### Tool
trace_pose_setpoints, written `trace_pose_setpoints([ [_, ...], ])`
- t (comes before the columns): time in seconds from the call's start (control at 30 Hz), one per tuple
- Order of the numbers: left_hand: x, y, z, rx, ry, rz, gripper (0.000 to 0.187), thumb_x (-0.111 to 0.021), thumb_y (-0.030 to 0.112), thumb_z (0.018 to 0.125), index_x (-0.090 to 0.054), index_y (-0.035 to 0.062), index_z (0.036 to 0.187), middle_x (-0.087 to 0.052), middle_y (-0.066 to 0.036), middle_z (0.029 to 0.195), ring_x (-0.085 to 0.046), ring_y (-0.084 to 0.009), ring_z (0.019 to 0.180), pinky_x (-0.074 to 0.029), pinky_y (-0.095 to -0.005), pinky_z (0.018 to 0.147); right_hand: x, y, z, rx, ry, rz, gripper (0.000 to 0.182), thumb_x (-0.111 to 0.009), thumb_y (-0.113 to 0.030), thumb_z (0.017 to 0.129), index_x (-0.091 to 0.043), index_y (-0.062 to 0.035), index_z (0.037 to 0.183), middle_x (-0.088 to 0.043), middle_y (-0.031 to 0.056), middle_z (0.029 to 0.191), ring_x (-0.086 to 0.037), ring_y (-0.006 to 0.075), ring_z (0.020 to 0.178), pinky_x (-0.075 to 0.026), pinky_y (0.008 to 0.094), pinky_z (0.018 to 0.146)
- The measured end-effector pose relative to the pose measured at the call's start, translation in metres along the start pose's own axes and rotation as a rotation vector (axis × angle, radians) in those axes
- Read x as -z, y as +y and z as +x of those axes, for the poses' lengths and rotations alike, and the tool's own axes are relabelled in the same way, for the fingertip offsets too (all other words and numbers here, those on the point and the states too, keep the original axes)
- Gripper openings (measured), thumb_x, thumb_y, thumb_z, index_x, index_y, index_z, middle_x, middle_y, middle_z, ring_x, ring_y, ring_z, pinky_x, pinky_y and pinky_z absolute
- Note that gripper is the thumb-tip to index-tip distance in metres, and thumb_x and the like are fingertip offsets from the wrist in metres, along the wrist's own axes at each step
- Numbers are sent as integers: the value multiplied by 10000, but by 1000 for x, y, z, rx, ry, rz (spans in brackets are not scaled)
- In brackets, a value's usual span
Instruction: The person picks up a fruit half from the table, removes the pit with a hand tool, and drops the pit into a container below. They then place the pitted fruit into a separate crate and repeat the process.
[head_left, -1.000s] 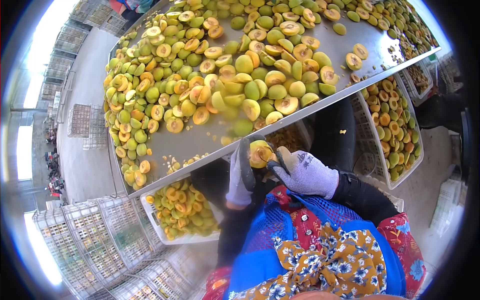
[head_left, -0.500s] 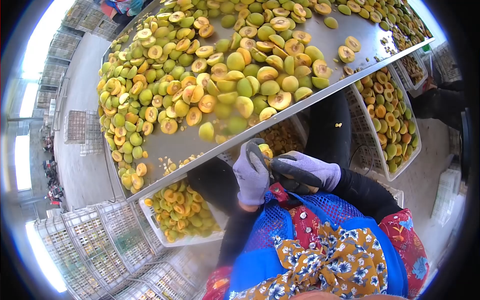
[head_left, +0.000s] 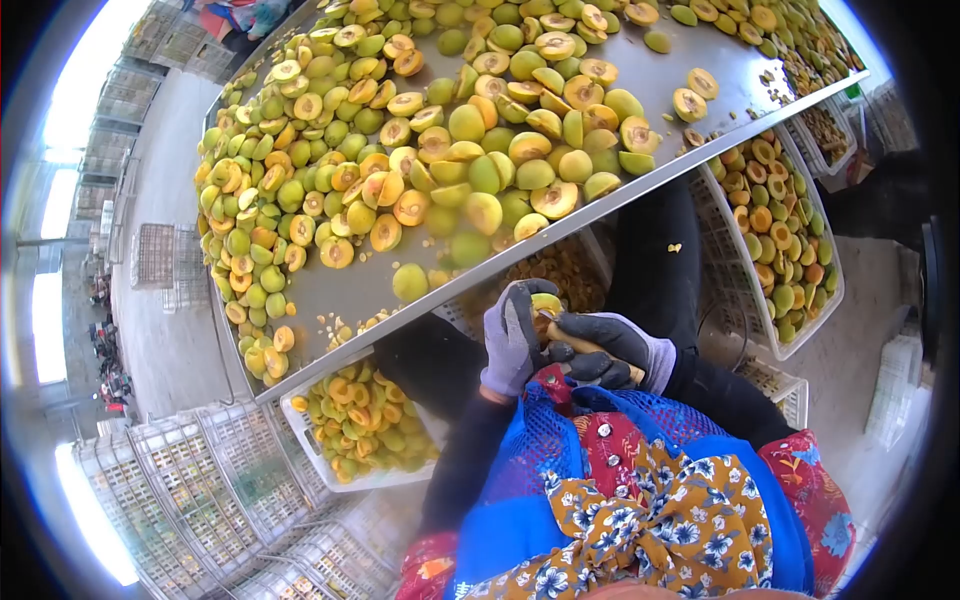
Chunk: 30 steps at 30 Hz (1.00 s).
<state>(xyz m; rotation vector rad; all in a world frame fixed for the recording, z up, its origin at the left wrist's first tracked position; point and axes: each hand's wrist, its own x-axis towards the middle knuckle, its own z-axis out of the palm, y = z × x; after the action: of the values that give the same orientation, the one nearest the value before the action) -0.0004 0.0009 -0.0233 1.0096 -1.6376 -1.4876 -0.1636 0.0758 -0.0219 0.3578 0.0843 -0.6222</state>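
My left hand (head_left: 512, 340), in a purple and dark grey glove, is closed around a halved yellow-green fruit (head_left: 546, 303). Against it, my right hand (head_left: 612, 345), gloved the same way, grips a tool with a light wooden handle (head_left: 634, 374); its working end is hidden at the fruit. Both hands are close together before my chest, just below the metal edge of the sorting table (head_left: 480, 274). Many halved fruits (head_left: 350, 180) lie heaped on that table.
A white crate of fruit halves (head_left: 790, 345) stands at the right, another (head_left: 340, 484) at the lower left. Brown pieces (head_left: 570, 270) fill a container under the table edge. Stacked crates (head_left: 200, 480) stand lower left. Part of another person (head_left: 240, 18) shows at the top left.
Both hands have shifted slightly; my left hand has moved a little right, and the right hand's fingers and wooden handle show more clearly. The fruit has turned in my left hand.
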Motion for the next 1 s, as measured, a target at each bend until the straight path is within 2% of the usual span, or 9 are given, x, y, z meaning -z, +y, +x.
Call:
trace_pose_setpoints([
  [0.13, 1, 2, -5, -156, 0, 32, 393, -431, 300, 1049, -657, -22, 1032, -690, -96, 898, -652, -160, 822, -516, -293, 770, 12, 4, 5, -95, -144, 356, 371, -488, -362, 1021, -489, 7, 985, -428, 26, 584, -353, 54, 361, -303, 157, 269],
  [0.27, 0, -25, -9, -16, 188, 13, 346, -457, 270, 1038, -660, -10, 1036, -691, -92, 907, -651, -179, 825, -508, -310, 764, -27, 20, 13, 252, 132, -112, 414, -456, -456, 1016, -510, -46, 994, -466, 12, 608, -475, 92, 471, -381, 207, 399],
  [0.37, -5, -50, -20, 249, 485, -182, 343, -441, 259, 1049, -651, -11, 1032, -690, -127, 922, -646, -224, 853, -502, -343, 777, -31, 13, 19, 176, 51, -97, 402, -408, -466, 1029, -504, -81, 962, -397, -31, 532, -366, 75, 350, -291, 220, 316],
  [0.43, 31, -43, -40, 98, 613, 238, 275, -443, 207, 1035, -626, 4, 1064, -673, -171, 905, -655, -278, 856, -498, -373, 781, -9, -14, 16, 104, -91, 50, 435, -350, -483, 1040, -509, -88, 952, -369, -31, 507, -307, 58, 308, -232, 212, 276],
  [0.5, 83, -9, -63, 265, 680, 680, 218, -473, 200, 1006, -612, 45, 1071, -682, -171, 881, -670, -363, 828, -520, -431, 747, 1, -24, 8, 72, 117, -29, 404, -411, -467, 1031, -522, -92, 933, -391, -21, 520, -306, 69, 310, -243, 222, 280],
  [0.6, 140, -21, -99, 707, 666, 1548, 427, -564, 395, 939, -580, 60, 1203, -549, -286, 1215, -579, -435, 1052, -486, -486, 889, -12, -10, 18, 264, 704, -850, 322, -566, -401, 988, -559, -87, 917, -436, -27, 580, -388, 69, 426, -313, 224, 389],
  [0.7, 152, -13, -54, 438, 720, 1256, 488, -575, 414, 925, -572, 27, 1222, -555, -299, 1191, -549, -420, 1120, -454, -477, 951, -3, -13, 26, 172, 724, -1062, 298, -546, -370, 1001, -566, -79, 936, -460, -33, 637, -420, 29, 519, -328, 220, 437],
  [0.87, 138, -14, 51, 466, 236, 1316, 663, -670, 513, 817, -570, -17, 1203, -618, -257, 1128, -604, -427, 1048, -498, -475, 870, 16, -11, 30, 582, 644, -1974, 310, -544, -261, 978, -505, 6, 1131, -613, 280, 770, -605, 493, 688, -481, 510, 634],
  [1.0, 159, -37, 75, 361, 57, 1192, 583, -610, 452, 837, -565, -1, 1201, -681, -164, 1061, -676, -347, 925, -538, -449, 756, 13, -18, 22, 395, 657, -2101, 584, -554, -310, 975, -345, 2, 1422, -634, 308, 810, -629, 474, 727, -474, 540, 642],
])
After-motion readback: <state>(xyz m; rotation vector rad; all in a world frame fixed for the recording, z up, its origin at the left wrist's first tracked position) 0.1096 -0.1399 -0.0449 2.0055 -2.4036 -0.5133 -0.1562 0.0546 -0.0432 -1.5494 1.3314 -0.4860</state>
